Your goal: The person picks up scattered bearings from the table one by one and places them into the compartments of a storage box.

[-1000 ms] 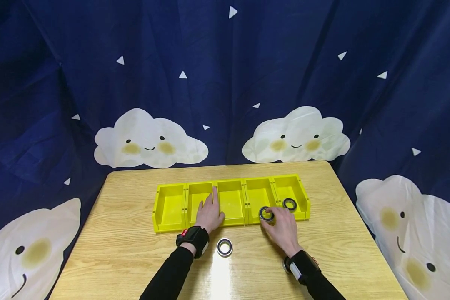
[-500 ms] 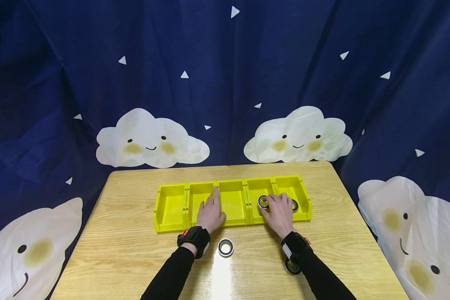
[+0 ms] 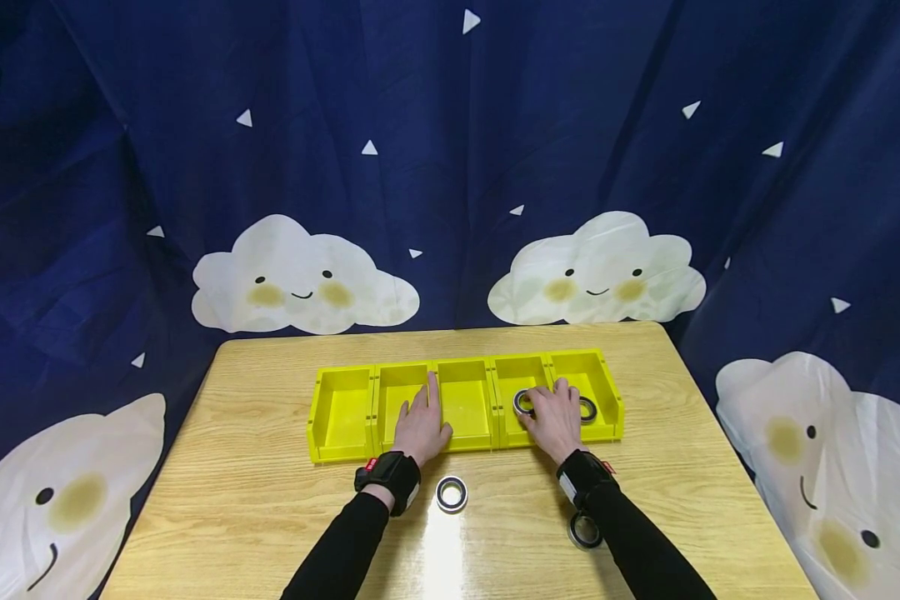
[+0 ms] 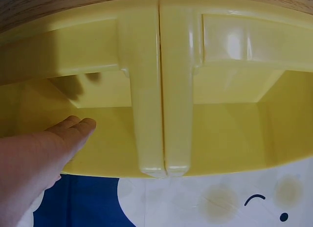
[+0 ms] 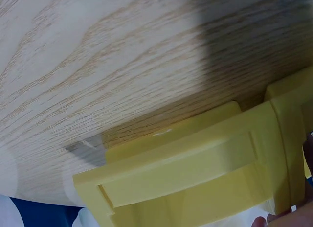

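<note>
Ring (image 3: 517,403) pinched in right hand (image 3: 557,421), left hand (image 3: 420,429) well apart.

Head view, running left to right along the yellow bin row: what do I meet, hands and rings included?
Leftmost bin, left hand, middle bin, held ring, right hand, second ring in the rightmost bin.
</note>
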Demonstrator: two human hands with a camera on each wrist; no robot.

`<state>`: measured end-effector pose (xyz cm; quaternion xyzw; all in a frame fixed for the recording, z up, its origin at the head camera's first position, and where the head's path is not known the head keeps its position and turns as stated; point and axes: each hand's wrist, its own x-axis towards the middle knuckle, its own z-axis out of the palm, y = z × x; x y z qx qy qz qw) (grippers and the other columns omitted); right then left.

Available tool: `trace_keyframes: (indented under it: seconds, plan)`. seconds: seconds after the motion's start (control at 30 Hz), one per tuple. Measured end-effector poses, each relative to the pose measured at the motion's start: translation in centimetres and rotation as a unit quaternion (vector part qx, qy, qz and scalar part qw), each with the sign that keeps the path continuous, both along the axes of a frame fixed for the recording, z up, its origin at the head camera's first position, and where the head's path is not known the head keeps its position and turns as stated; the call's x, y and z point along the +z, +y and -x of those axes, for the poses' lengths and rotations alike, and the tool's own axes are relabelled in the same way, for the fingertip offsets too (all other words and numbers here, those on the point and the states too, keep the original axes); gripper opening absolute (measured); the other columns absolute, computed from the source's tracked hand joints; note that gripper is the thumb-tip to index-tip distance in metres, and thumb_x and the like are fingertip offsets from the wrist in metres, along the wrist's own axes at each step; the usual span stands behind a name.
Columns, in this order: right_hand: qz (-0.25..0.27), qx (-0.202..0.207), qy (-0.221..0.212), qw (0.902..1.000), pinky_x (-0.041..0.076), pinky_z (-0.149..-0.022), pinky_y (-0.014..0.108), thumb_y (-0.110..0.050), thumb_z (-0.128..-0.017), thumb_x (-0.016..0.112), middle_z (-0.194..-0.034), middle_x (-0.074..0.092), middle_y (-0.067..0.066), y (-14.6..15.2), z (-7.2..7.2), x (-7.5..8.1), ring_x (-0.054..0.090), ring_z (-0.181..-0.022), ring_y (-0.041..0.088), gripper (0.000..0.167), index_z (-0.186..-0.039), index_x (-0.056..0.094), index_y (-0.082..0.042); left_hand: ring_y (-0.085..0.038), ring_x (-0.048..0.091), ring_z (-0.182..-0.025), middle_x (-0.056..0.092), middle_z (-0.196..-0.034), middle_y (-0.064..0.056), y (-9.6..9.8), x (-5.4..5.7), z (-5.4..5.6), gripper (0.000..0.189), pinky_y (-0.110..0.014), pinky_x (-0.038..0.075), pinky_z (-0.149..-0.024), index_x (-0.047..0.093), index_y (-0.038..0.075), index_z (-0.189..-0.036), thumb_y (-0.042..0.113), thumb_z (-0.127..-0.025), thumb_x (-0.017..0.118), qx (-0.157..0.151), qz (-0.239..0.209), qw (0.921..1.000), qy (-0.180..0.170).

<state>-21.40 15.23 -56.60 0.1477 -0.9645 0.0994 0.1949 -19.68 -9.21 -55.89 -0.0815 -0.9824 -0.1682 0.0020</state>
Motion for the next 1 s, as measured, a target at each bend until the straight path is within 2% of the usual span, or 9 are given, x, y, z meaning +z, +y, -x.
trace_keyframes:
  seconds: [0.17, 0.5, 0.67, 0.83, 1.0]
  plan:
    - [-0.015, -0.008, -0.032, 0.9993, 0.026, -0.068, 0.042, -0.029, -0.068, 0.082, -0.088, 0.067, 0.007, 0.02, 0.12, -0.04, 0.035, -0.079, 0.030, 0.034, -0.093, 0.070, -0.009, -0.029, 0.037, -0.127, 0.038, -0.139, -0.022, 0.01, 0.06, -0.03, 0.091, -0.052, 0.027, -0.103, 0.005, 0.001, -0.147, 0.024, -0.081, 0.064, -0.001, -0.001, 1.0000, -0.002]
    - [-0.047, -0.021, -0.064, 0.9966, 0.026, -0.068, 0.043, -0.031, -0.068, 0.081, -0.087, 0.066, 0.009, -0.29, 0.20, 0.21, 0.036, -0.081, 0.031, 0.040, -0.099, 0.070, -0.009, -0.029, 0.037, -0.128, 0.038, -0.140, -0.022, -0.01, 0.40, -0.14, 0.092, -0.052, 0.026, -0.103, 0.005, 0.001, -0.147, 0.025, -0.082, 0.065, 0.000, -0.003, 0.9999, -0.010]
    - [-0.065, -0.027, -0.086, 0.9938, 0.026, -0.070, 0.044, -0.033, -0.070, 0.080, -0.086, 0.065, 0.007, -0.41, 0.18, 0.39, 0.035, -0.085, 0.032, 0.037, -0.098, 0.069, -0.011, -0.029, 0.038, -0.127, 0.039, -0.139, -0.022, 0.02, 0.56, -0.25, 0.091, -0.051, 0.027, -0.103, 0.005, 0.001, -0.147, 0.024, -0.082, 0.065, -0.001, -0.001, 0.9999, -0.011]
    - [-0.068, -0.026, -0.104, 0.9919, 0.025, -0.070, 0.044, -0.035, -0.072, 0.078, -0.091, 0.066, 0.006, -0.35, 0.25, 0.46, 0.034, -0.087, 0.031, 0.038, -0.101, 0.069, -0.011, -0.029, 0.039, -0.126, 0.039, -0.138, -0.022, 0.05, 0.55, -0.28, 0.092, -0.052, 0.027, -0.103, 0.005, 0.001, -0.147, 0.024, -0.081, 0.065, -0.002, 0.000, 1.0000, -0.003]
    - [-0.044, -0.015, -0.105, 0.9934, 0.026, -0.069, 0.042, -0.037, -0.071, 0.078, -0.101, 0.066, 0.007, -0.12, 0.25, 0.50, 0.034, -0.086, 0.030, 0.044, -0.105, 0.068, -0.010, -0.029, 0.038, -0.127, 0.039, -0.138, -0.022, -0.01, 0.45, -0.17, 0.093, -0.052, 0.027, -0.103, 0.004, 0.001, -0.147, 0.025, -0.082, 0.065, -0.002, 0.001, 1.0000, -0.008]
